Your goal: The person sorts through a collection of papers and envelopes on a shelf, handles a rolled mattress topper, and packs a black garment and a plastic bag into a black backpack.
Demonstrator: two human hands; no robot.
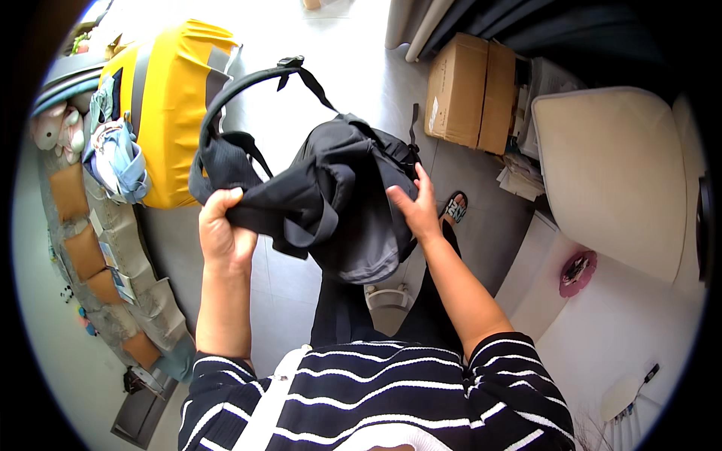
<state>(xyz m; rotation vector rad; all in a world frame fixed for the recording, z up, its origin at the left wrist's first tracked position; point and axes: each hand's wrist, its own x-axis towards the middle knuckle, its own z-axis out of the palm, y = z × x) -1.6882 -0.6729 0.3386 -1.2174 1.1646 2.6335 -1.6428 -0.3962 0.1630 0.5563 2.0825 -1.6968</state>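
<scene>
A black backpack (pixel 323 177) hangs between my two hands in front of my legs. Its main opening gapes toward me, showing a dark inside and a grey lining near the lower edge. My left hand (pixel 226 231) is closed on the backpack's left side by the padded strap, thumb on top. The strap loops up and away to the left, with a buckle at its top. Against the bag's right side lies my right hand (pixel 416 203), gripping it with thumb toward me and the other fingers partly hidden behind the edge.
A large yellow covered object (pixel 177 113) stands at the left, with light blue cloth (pixel 119 161) beside it. A sofa with tan cushions (pixel 84 252) runs along the left. Rightward are a cardboard box (pixel 466 94), a cream chair (pixel 613 173) and a white table with a pink dish (pixel 577 273).
</scene>
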